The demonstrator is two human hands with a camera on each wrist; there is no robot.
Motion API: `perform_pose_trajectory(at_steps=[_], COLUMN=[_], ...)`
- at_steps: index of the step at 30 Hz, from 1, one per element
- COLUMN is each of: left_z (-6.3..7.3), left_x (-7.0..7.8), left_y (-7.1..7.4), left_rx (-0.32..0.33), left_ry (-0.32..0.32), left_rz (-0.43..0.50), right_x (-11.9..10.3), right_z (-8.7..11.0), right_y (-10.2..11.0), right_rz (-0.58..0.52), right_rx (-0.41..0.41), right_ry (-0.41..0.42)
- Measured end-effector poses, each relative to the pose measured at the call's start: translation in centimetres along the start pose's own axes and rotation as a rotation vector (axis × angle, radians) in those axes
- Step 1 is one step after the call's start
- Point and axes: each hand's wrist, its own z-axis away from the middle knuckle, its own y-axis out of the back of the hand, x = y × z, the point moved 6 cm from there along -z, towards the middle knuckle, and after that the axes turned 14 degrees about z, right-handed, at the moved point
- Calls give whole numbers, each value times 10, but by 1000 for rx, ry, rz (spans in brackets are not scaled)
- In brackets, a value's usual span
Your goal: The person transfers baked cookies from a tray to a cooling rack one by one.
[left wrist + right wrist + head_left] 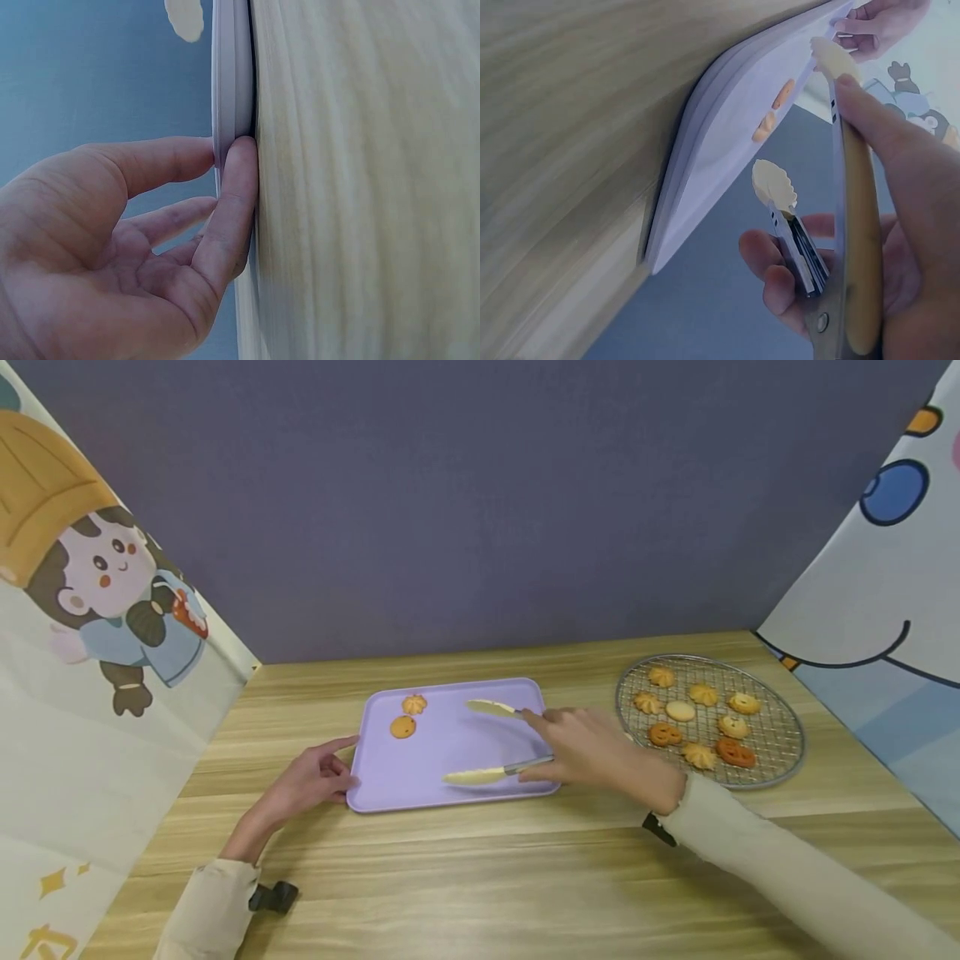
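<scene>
A lilac tray [442,752] lies on the wooden table, and my left hand [311,783] pinches its left rim. In the left wrist view the thumb meets one face of the rim [229,90] while a fingertip presses the outer side. My right hand [588,750] grips tongs [480,776] with cream scalloped tips, held over the tray's right half. Their arms are spread apart with nothing between the tips, as the right wrist view also shows. At the tray's upper left lie a swirled cookie [414,704] and a round cookie [402,727] with dark specks.
Right of the tray is a round wire rack [776,739] bearing several cookies: swirled ones, a plain round cookie [680,711] and pretzel-shaped ones [735,752]. A dark grey panel [480,510] stands behind the table [420,877], with printed sheets at both sides.
</scene>
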Motion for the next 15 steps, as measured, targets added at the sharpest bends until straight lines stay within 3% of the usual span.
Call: perform_pose_trajectory(at_steps=[8, 15], left_z=[2, 1], left_x=[1, 0], left_y=[-1, -1], left_rx=[-1, -4], left_ry=[-9, -9], left_rz=[18, 23], right_x=[-16, -30], right_z=[-30, -56], right_y=[-15, -25], right_rz=[-158, -200], right_rx=[-72, -79], right_ry=[27, 48])
